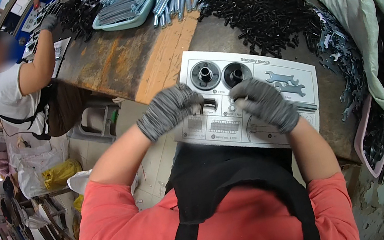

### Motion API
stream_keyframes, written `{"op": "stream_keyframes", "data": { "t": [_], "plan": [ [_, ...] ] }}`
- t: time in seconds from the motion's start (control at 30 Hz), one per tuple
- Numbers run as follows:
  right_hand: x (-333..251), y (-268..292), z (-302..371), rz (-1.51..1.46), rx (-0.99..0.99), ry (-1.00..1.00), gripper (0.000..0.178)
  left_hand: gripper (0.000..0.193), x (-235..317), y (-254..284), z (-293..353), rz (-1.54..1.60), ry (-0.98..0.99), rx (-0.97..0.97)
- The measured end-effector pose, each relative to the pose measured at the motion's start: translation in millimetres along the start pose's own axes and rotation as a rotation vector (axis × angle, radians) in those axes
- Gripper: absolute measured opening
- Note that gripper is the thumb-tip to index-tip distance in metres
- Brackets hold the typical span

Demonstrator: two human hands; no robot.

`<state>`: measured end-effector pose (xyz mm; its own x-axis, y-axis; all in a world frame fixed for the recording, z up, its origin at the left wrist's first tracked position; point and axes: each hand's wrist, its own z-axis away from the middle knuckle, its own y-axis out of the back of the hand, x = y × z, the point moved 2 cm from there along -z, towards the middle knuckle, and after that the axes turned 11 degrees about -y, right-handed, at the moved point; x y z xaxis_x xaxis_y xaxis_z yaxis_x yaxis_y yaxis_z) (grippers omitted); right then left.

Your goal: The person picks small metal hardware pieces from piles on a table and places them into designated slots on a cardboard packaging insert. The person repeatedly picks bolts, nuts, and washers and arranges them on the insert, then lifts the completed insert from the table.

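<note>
My left hand (170,111), in a grey knitted glove, hovers over the left part of a white printed card (276,137). Its fingers are curled together beside a small black part (209,104); anything inside them is hidden. My right hand (266,105), gloved alike, has its fingertips pinched over the card's middle, close to small round metal pieces (231,108). What that pinch holds is too small to make out. Above my hands, a round black flanged part (205,75) and a second flanged part (236,75) lie on the card. Two open-end wrenches (290,88) rest at its right.
A heap of black bolts (265,13) covers the table beyond the card. Metal tubes (124,4) fill a pale green tray (135,21). More wrenches (336,55) spill beside a white sack (361,5) and a pink bin (362,147). A co-worker (18,83) works at left.
</note>
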<state>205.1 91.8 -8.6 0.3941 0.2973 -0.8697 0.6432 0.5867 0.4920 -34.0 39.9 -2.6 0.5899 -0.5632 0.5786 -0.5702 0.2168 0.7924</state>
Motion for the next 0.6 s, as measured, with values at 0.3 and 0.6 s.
{"op": "stream_keyframes", "data": {
  "t": [0.3, 0.6],
  "plan": [
    [-32, -101, -5, 0.634, -0.077, 0.237, 0.019, 0.037, -3, -29, 47, 0.333, 0.157, 0.077],
    [-12, -104, 12, 0.535, 0.158, 0.437, 0.017, 0.04, 16, -39, 47, 0.177, 0.073, 0.117]
  ]
}}
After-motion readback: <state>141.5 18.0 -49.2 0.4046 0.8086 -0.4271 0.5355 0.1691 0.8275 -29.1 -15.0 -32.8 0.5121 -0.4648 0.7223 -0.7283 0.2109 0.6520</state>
